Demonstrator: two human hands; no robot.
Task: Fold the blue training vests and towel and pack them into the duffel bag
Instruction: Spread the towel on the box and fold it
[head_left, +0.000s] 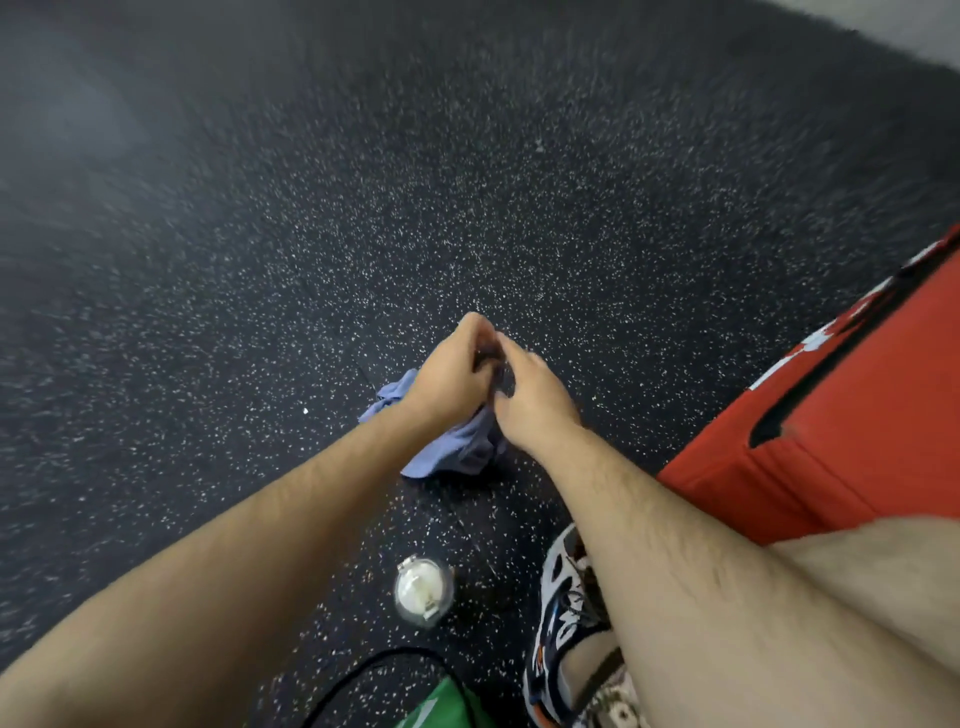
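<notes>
Early in the job, by the look of it. Left hand (452, 374) and right hand (535, 408) close together, fingertips meeting, fingers of both curled in and pinching the top of a crumpled pale-blue cloth (441, 457). Hanging in a bunch below the wrists, lower end down at the black speckled rubber floor (519, 182); touching or just clear of it, hard to call. Vest or towel? Cannot tell from this bundle: too scrunched, and blurred at the fingertips.

Off to the right, well apart from the cloth, a red fabric bag (831, 441) with a black slit and white markings. Most likely the duffel, though only partly in view. Nearer the body, a clear plastic bottle with a white lid (423, 590) on the floor, near a patterned black-and-white shoe (558, 613). At the bottom edge, a scrap of green fabric (441, 706) and a loop of black cord (363, 670).

Step in hand, judging by all that: finding an edge and getting the piece opened out for folding. Nothing folded yet, nothing seen packed. Next up: hands drawn apart along the hem to spread it flat, edges matched, then folded in halves before any trip over to the red fabric bag. Watch for a twisted armhole or a dragging corner.
</notes>
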